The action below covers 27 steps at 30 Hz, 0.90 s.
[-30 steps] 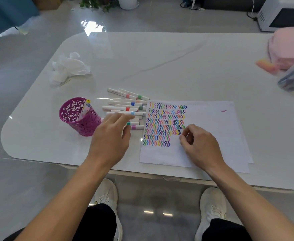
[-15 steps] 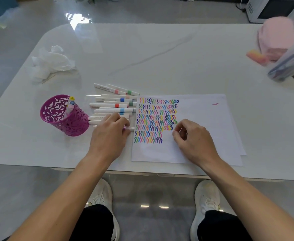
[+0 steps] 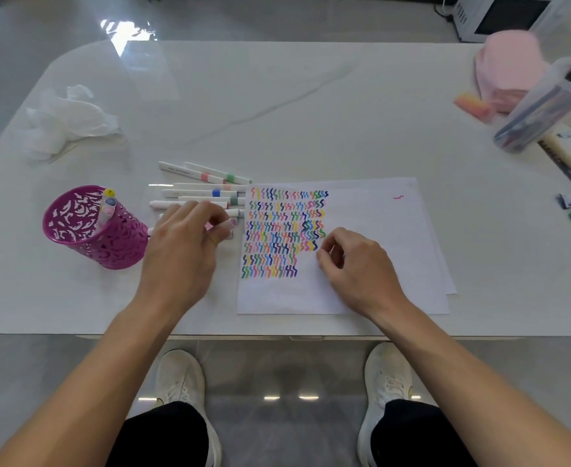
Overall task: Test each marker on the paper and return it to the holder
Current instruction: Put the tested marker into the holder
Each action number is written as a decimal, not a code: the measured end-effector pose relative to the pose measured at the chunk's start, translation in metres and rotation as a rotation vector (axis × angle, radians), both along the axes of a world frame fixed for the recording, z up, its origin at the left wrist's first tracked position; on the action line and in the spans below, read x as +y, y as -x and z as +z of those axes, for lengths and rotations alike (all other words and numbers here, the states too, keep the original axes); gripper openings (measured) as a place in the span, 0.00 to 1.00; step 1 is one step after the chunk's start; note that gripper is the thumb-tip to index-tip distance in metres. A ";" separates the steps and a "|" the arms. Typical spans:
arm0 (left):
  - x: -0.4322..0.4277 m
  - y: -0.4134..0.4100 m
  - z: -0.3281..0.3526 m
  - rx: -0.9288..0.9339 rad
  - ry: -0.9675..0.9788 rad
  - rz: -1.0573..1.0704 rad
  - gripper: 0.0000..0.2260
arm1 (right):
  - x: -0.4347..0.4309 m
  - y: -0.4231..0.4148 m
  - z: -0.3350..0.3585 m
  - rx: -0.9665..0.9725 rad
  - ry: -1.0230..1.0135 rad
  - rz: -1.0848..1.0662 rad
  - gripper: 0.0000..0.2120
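Front edge: the table's [image 3: 75, 298] rim runs under both forearms, and the paper's [image 3: 378, 264] near edge lies close to it.
Right hand: the right hand [image 3: 355, 264] rests on the paper with its fingers loosely curled and nothing in them, just beside the coloured squiggles.
Left hand: the left hand [image 3: 183, 244] has its fingers curled round a pink marker [image 3: 227, 226] at the near side of the pile.
Holder: the holder [image 3: 95, 230] stands upright just left of that hand, with a few markers inside.
Loose markers: the loose markers [image 3: 203, 190] lie side by side, their tips just beside the paper's left edge.
Open room: bare tabletop stretches beyond the paper.
Far corners: a tissue [image 3: 68, 123] lies far left, and a clear case [image 3: 547, 109] far right.
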<state>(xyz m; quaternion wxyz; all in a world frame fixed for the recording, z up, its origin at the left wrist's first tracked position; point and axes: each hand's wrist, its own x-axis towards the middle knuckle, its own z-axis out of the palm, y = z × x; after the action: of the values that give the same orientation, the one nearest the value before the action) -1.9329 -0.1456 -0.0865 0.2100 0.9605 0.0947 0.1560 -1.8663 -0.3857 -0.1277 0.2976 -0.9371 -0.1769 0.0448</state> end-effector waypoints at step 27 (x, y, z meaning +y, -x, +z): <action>-0.062 -0.001 0.006 0.005 0.911 -0.173 0.06 | 0.007 0.009 0.008 -0.237 -0.255 0.240 0.20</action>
<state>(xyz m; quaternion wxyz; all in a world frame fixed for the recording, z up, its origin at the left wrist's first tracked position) -1.9321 -0.2080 -0.0800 0.6226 0.7752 0.0737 0.0780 -1.8752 -0.3785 -0.1197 0.3834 -0.8628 -0.3253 -0.0532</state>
